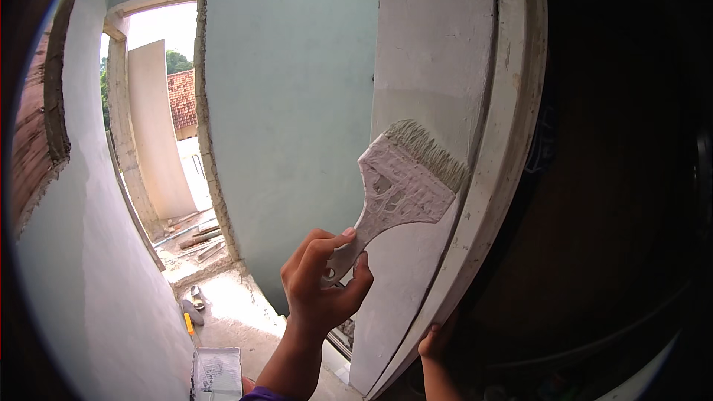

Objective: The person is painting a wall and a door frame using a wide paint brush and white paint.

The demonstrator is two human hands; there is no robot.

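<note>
My left hand [323, 278] pinches the handle of a wide, flat paintbrush [409, 178], its body caked with pale paint. The bristles point up and to the right and lie against or just before a whitish wall strip [426, 55]; contact cannot be told. A fingertip of my right hand [433, 342] shows on the edge of a white door or window frame [473, 223], low on the right, and the hand seems to grip it; its other fingers are hidden in shadow. At the bottom left, a paint tray [216, 352] with pale paint stands on the floor.
A yellow-handled tool [189, 324] and a pair of dark shoes or sandals [193, 309] lie beyond the tray. A pale green wall [289, 94] runs to a rough-edged doorway. Wood scraps [203, 239] lie on the ground there. The right side is dark.
</note>
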